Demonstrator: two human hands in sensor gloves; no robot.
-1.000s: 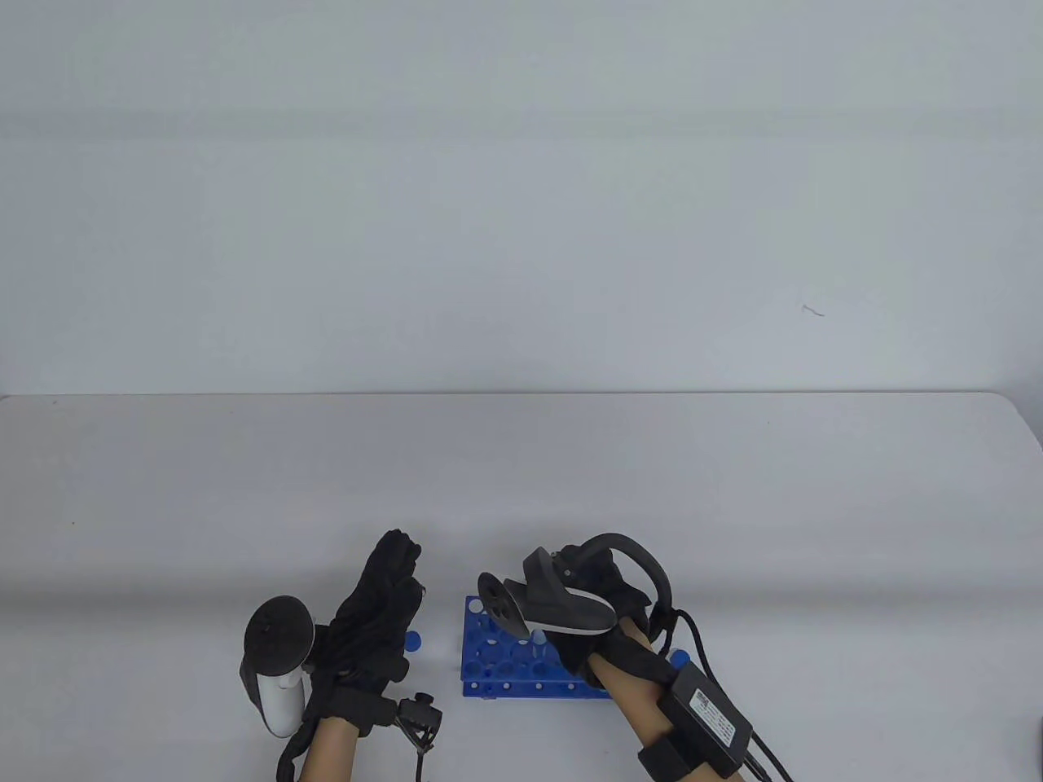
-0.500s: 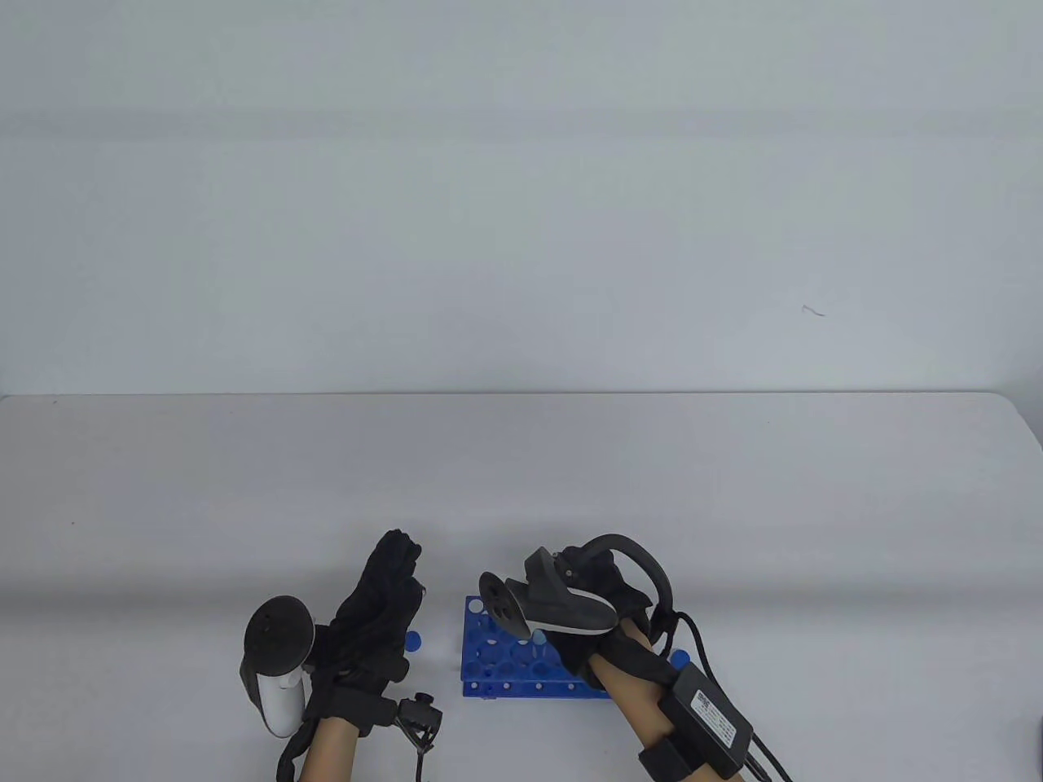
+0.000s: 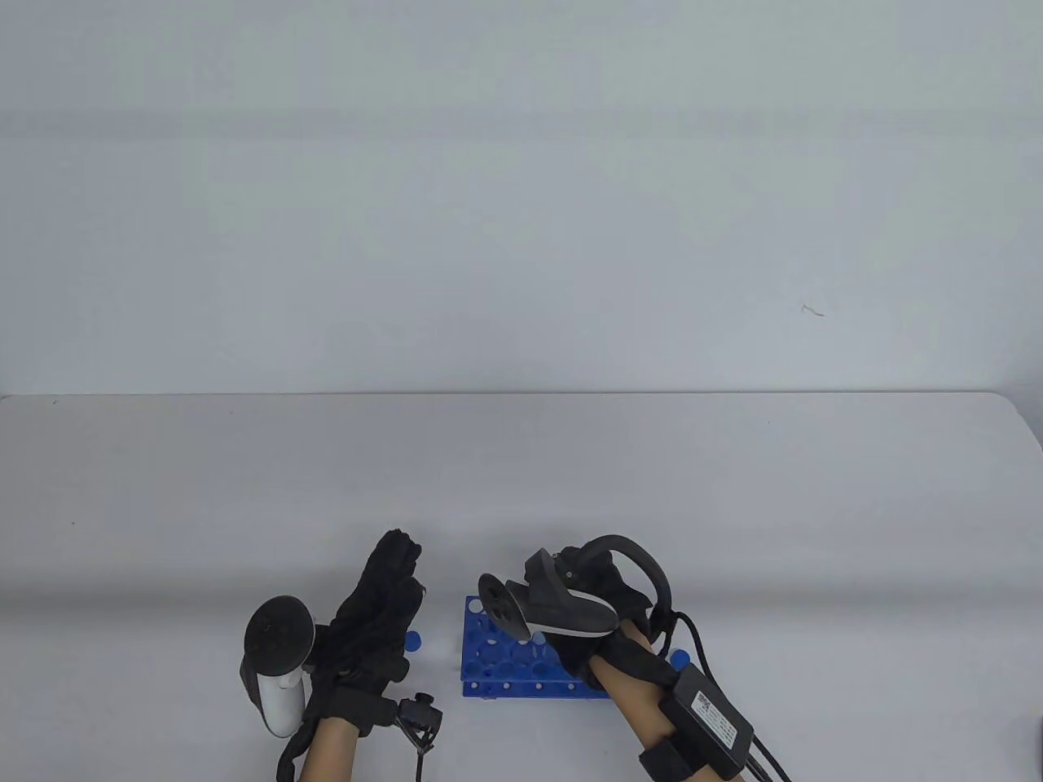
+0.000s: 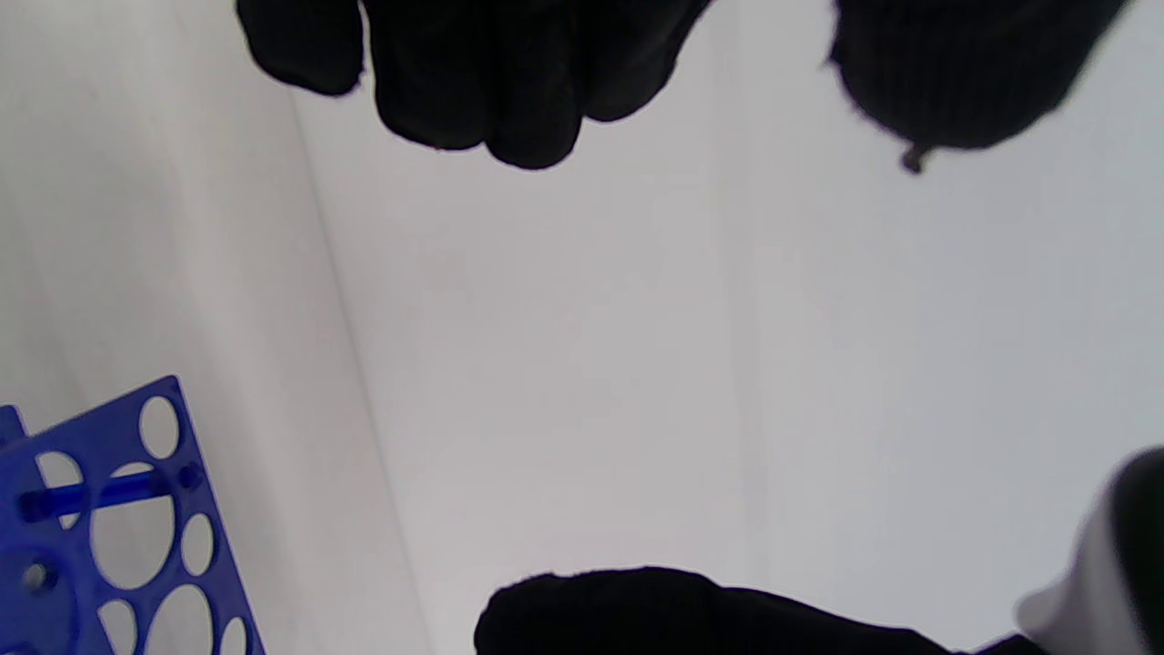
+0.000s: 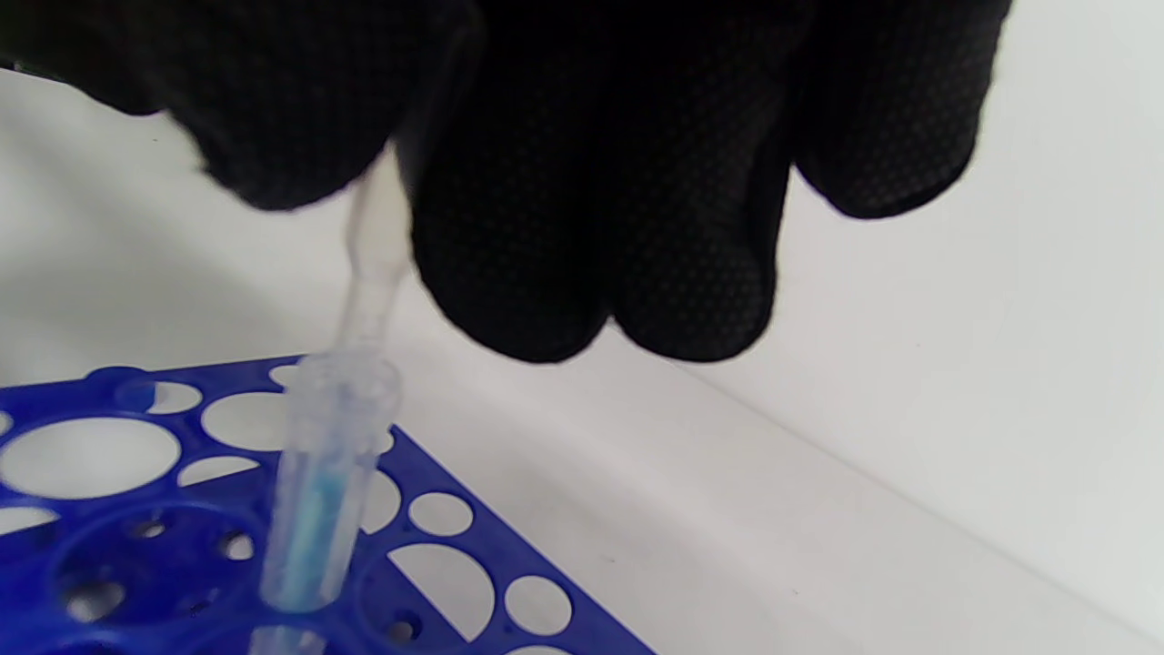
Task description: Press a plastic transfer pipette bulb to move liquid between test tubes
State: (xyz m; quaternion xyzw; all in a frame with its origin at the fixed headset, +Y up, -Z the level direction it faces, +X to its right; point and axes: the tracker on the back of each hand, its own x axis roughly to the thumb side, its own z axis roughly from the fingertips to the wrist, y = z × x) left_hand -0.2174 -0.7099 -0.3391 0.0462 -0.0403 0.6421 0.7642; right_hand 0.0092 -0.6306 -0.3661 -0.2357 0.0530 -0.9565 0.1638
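Your right hand (image 3: 603,590) grips the pipette (image 5: 368,264), its stem down inside a clear tube (image 5: 323,482) of blue liquid standing in the blue rack (image 3: 505,660) on the bench (image 3: 733,505). Your left hand (image 3: 379,607) rests just left of the rack, fingers relaxed, holding nothing.

Far half of table (image 3: 521,472) bare, free to pass. Near edge crowded: rack (image 3: 489,660) w/ tube (image 5: 323,482) upright, R hand (image 3: 603,595) over it, L hand (image 3: 375,611) just beside; blue cap (image 3: 414,642) in the gap btw.
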